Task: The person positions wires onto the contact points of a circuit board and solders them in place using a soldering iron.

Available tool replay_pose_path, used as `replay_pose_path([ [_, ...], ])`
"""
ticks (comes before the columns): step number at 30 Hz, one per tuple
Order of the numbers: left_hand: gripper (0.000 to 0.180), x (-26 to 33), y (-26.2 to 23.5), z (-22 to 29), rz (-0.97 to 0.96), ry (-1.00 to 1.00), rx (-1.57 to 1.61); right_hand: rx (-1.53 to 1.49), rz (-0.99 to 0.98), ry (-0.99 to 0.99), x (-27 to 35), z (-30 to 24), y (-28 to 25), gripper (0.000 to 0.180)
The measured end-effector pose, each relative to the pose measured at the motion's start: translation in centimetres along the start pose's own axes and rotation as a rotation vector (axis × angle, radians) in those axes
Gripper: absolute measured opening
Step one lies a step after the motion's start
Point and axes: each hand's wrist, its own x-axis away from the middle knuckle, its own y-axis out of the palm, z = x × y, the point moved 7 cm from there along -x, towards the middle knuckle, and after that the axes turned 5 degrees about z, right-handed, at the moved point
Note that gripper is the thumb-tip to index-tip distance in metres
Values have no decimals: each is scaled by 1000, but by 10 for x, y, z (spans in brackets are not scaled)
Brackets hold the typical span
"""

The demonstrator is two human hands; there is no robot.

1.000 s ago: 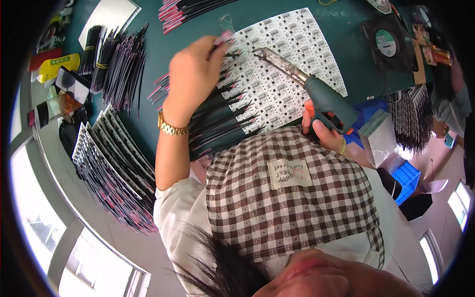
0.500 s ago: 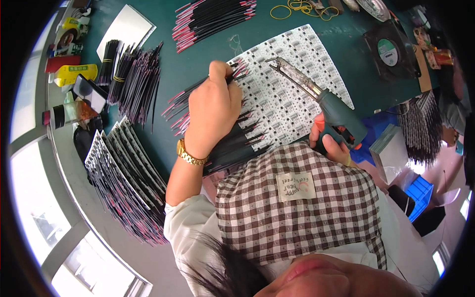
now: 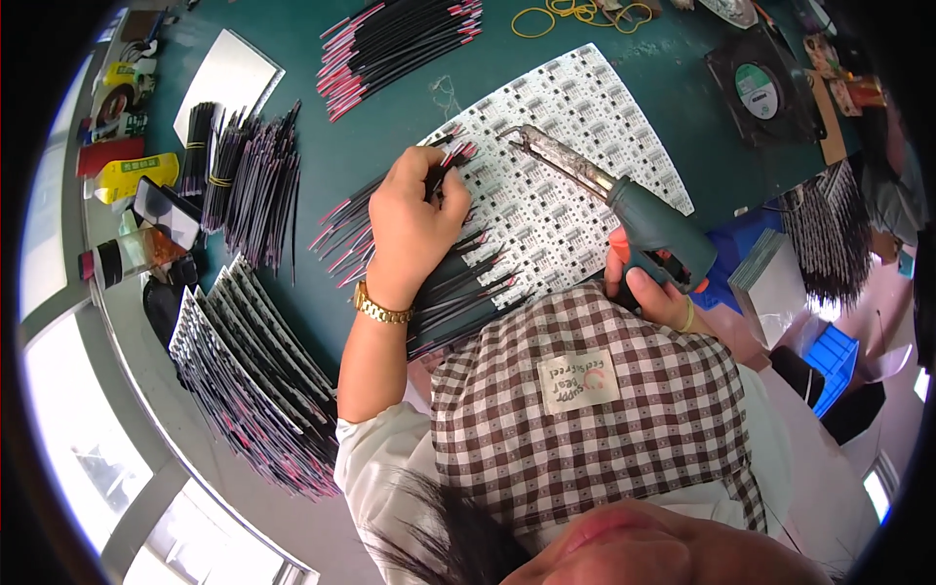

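On the left edge of the white circuit-board sheet (image 3: pixel 585 117), my left hand (image 3: pixel 414 219) is closed in a pinch. Black wires (image 3: pixel 444 183) with red and white ends stick out between its thumb and forefinger. More black wires (image 3: pixel 458 297) lie in a row beneath that hand and along the sheet's near-left edge. My right hand (image 3: pixel 651 291) grips a dark green soldering gun (image 3: pixel 658 229), fingers at its orange trigger. The gun's metal tip points up and left above the sheet, apart from the wires in my left hand.
Bundles of black wires (image 3: pixel 258 180) and a wired board stack (image 3: pixel 244 361) stand at left, near a yellow bottle (image 3: pixel 136 177). Another wire pile (image 3: pixel 395 49) lies at the far side. Yellow rubber bands (image 3: pixel 575 15) and a black fan (image 3: pixel 756 90) lie at far right.
My left hand has turned slightly, and its thumb and forefinger now show pinched around wire ends. The soldering gun stays in my right hand over the sheet. The whole view has shifted a little.
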Motion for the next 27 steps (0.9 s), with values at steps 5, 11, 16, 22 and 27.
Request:
replay_pose_path([
  [5,17,5,-5,-2,68,-29,13,-153,71,53,-4,0,2,42],
  [11,19,1,-7,-1,117,-53,78,-245,156,94,-4,-2,-1,44],
  [16,19,1,-1,-12,39,-123,141,-178,83,75,-3,-1,0,44],
  [22,17,6,-3,-23,72,-107,147,-103,-27,-66,-3,-5,6,36],
  [27,16,4,-8,-19,62,-288,290,-91,8,-53,1,-5,4,37],
])
